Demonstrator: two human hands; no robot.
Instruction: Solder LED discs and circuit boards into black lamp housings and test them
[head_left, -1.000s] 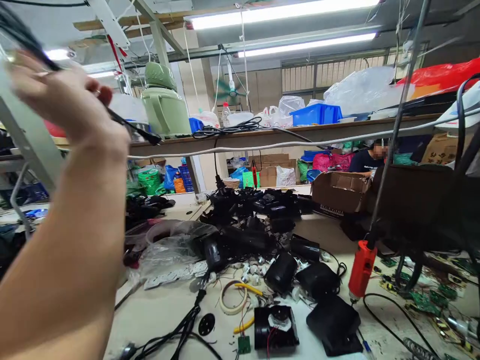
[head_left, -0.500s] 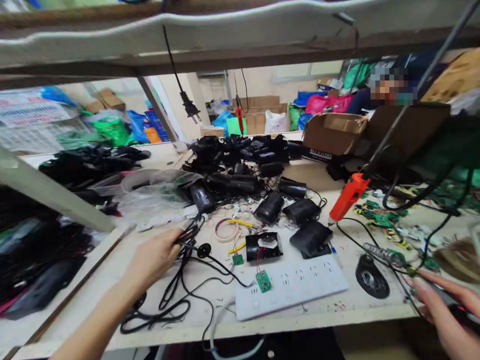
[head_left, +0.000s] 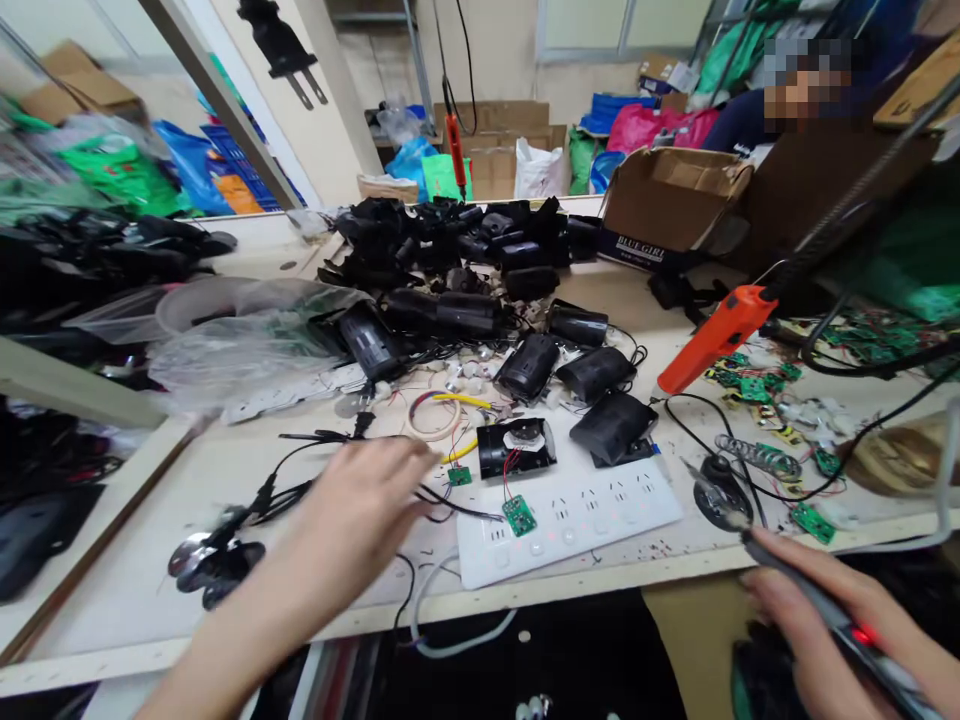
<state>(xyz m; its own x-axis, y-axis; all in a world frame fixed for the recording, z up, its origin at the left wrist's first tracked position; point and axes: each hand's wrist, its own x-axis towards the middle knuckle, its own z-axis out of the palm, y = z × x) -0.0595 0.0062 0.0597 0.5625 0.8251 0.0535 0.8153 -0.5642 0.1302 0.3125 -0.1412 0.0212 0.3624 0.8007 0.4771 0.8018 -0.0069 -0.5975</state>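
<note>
My right hand [head_left: 832, 610] is closed around a soldering iron [head_left: 810, 590] with a red light on its handle. The iron's tip points up-left over the round black stand [head_left: 720, 490], near a metal coil [head_left: 757, 455]. My left hand [head_left: 360, 510], blurred, reaches over the black cables with fingers and thumb apart; it seems to hold nothing. Just beyond its fingertips lies a small green circuit board [head_left: 459, 476]. Another green board [head_left: 519, 516] rests on the white power strip [head_left: 600, 525], its red wires running to an opened black housing [head_left: 517, 448].
Black housings [head_left: 450, 240] are heaped at the back. An orange-red electric screwdriver [head_left: 716, 340] hangs at right, near loose boards [head_left: 754, 388]. A plastic bag [head_left: 240, 350] lies at left. Behind the carton [head_left: 667, 205] is another person [head_left: 735, 120]. A plug [head_left: 277, 45] dangles upper left.
My left hand has let go of the bundle of black cables, now lying to the left, and moved right. My right hand has brought the soldering iron left to the stand. The view has tilted down.
</note>
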